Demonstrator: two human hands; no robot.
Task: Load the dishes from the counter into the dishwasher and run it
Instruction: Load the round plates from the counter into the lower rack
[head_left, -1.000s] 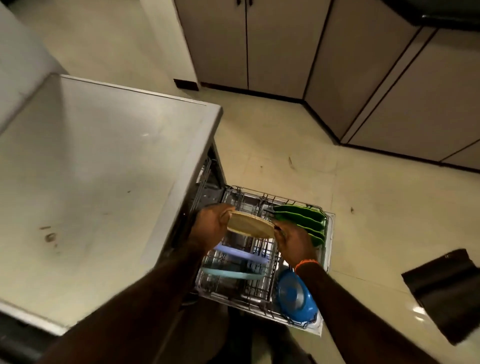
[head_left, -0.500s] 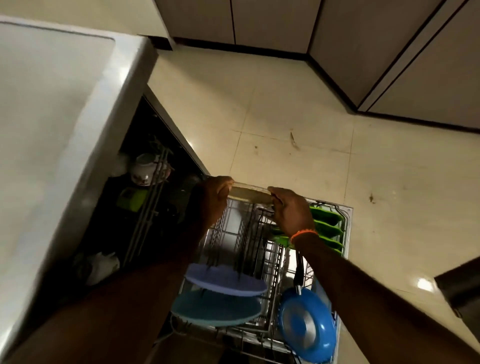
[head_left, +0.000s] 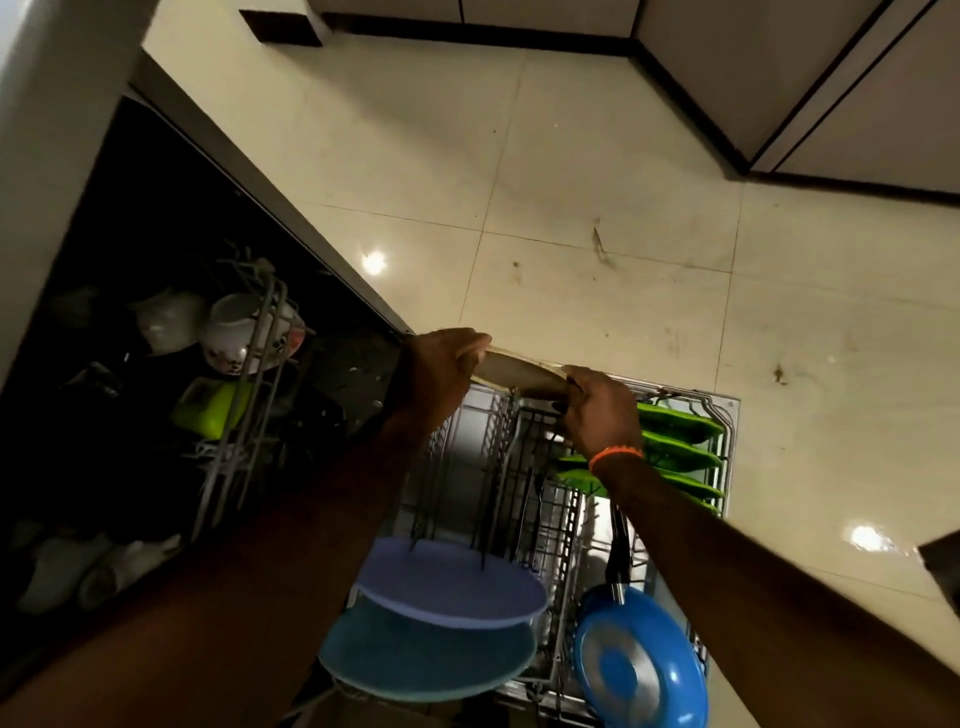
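Beige plate (head_left: 519, 376) held edge-on over far end of pulled-out lower rack (head_left: 724, 415), at 12 o'clock from purple plate (head_left: 452, 582).
Left hand (head_left: 441, 371) pinches left rim; right hand (head_left: 602, 410) curls round right rim.
Green plates (head_left: 675, 441) racked at 3 o'clock from right hand; blue pan (head_left: 641, 670) at 5 o'clock.
Risk: rim catches tine, plate tips flat or knocks green plates.
Risk: uneven release, plate slips from one-sided hold.

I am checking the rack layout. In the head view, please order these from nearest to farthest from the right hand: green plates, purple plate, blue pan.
From the right hand:
1. Green plates, just beside it, rack's right side.
2. Purple plate, lower left, in the rack.
3. Blue pan, bottom right corner.
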